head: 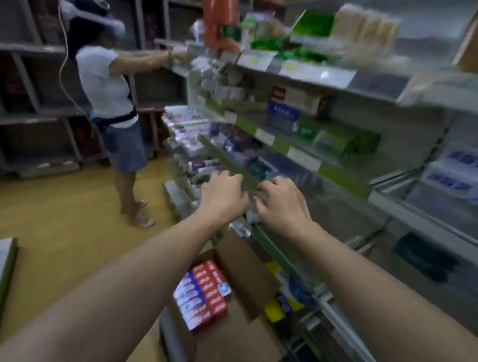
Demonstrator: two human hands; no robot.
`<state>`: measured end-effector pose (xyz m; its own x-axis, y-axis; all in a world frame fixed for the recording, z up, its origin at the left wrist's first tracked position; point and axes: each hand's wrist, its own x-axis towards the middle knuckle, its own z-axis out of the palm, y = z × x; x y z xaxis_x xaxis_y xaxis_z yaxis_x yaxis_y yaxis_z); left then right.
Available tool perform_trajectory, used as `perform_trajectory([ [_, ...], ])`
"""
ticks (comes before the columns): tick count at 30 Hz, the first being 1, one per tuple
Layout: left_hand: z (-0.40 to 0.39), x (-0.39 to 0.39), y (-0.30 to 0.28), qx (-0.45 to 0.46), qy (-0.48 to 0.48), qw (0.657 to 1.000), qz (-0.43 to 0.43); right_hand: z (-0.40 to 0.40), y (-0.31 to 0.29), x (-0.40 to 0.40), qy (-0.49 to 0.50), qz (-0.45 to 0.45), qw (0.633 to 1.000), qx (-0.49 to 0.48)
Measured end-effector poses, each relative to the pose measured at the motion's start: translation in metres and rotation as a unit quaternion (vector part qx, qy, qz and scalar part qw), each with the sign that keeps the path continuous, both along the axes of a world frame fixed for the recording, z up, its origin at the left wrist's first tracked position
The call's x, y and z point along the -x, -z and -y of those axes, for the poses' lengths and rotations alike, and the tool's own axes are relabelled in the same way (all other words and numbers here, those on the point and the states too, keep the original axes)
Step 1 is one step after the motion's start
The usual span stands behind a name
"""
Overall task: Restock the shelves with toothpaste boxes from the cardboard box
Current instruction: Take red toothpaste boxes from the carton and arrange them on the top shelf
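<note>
Both arms are stretched toward the shelving in the middle of the frame. The left hand (224, 195) and the right hand (282, 201) are held side by side at the front edge of a lower shelf (344, 184), fingers curled downward. Whether anything is gripped cannot be told — the picture is smeared by motion, and the fingertips are lost against the blurred goods behind them. Only pale, indistinct packets are seen just below the two hands.

The cardboard box (239, 346) is found at the bottom centre of the frame, open, with its flaps spread. Inside it, toward its left side, a block of toothpaste boxes (203, 293) in red and white is still packed in tight rows. A good part of the box's interior to the right of them appears bare, so some stock is judged to have been taken out already, though how much cannot be said.

The task is therefore judged to be partway through: several rows are left in the box, and open space is seen on the shelves at the right of the frame. On the shelves at centre left, many boxed goods are already lined up.

At the upper left, another person (108, 94) is seen reaching toward a higher shelf.
</note>
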<state>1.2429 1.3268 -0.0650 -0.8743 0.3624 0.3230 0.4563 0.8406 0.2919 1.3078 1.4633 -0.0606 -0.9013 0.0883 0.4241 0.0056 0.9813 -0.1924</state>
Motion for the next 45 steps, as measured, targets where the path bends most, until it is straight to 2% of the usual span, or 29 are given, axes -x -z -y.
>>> perform_trajectory([
  [6,0.037,0.021,0.100,0.003,-0.047,0.996,0.078,0.027,0.108,0.037,0.008,0.126,0.990,0.054],
  [10,0.052,0.030,0.160,0.018,-0.067,0.986,0.154,0.030,0.158,0.050,0.017,0.203,0.977,0.068],
  [16,0.051,0.036,0.239,0.042,-0.131,0.965,0.223,0.024,0.239,0.086,0.016,0.306,0.945,0.112],
  [19,0.043,0.032,0.280,0.031,-0.159,0.942,0.295,0.024,0.287,0.098,0.032,0.358,0.921,0.149],
  [23,0.038,0.026,0.332,0.001,-0.189,0.913,0.363,0.024,0.344,0.109,0.046,0.448,0.870,0.202],
  [28,0.031,0.037,0.386,-0.024,-0.242,0.873,0.423,0.019,0.398,0.137,0.086,0.483,0.838,0.239],
  [33,0.017,0.045,0.425,-0.020,-0.247,0.844,0.475,0.022,0.444,0.175,0.115,0.508,0.814,0.256],
  [36,0.015,0.050,0.442,-0.011,-0.249,0.838,0.486,0.024,0.465,0.196,0.114,0.504,0.817,0.256],
  [40,0.018,0.056,0.464,-0.023,-0.292,0.828,0.478,0.025,0.490,0.217,0.093,0.492,0.839,0.215],
  [45,0.016,0.053,0.484,0.007,-0.319,0.820,0.475,0.029,0.517,0.238,0.099,0.495,0.831,0.236],
])
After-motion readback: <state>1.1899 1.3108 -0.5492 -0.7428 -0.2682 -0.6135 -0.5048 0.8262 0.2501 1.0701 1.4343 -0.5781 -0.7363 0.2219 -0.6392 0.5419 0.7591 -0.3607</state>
